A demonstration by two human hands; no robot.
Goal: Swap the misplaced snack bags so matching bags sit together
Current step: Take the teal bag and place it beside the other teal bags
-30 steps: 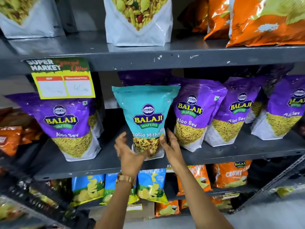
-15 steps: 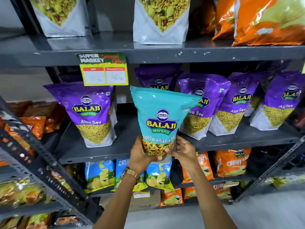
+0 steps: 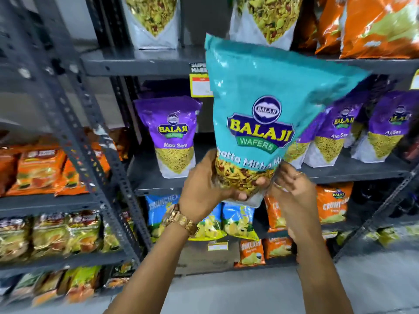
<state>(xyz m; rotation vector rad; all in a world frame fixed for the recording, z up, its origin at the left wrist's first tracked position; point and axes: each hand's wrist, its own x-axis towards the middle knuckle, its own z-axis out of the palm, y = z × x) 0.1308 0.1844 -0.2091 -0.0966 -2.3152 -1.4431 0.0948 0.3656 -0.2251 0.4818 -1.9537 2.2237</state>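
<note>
A teal Balaji "Khatta Mitha" bag [image 3: 260, 91] is held upright in the air, off the middle shelf [image 3: 353, 168]. My left hand [image 3: 204, 184] grips its lower left corner and base. My right hand [image 3: 292, 189] touches its lower right edge with fingers loosely spread. Purple Aloo Sev bags stand on the middle shelf: one at the left [image 3: 173, 134] and several at the right [image 3: 337, 132], partly hidden by the teal bag. On the top shelf stand white-bottomed mix bags [image 3: 154, 21] whose upper parts are cut off.
Orange bags [image 3: 374, 26] fill the top shelf's right. Blue [image 3: 158, 214] and orange Crunchex bags [image 3: 333, 202] sit on the lower shelf. A second rack [image 3: 74, 141] at left holds orange and yellow packets. A yellow price tag [image 3: 199, 85] hangs from the top shelf edge.
The teal bag has been lifted off the middle shelf, up and toward me. The view has swung left, bringing the left rack into sight.
</note>
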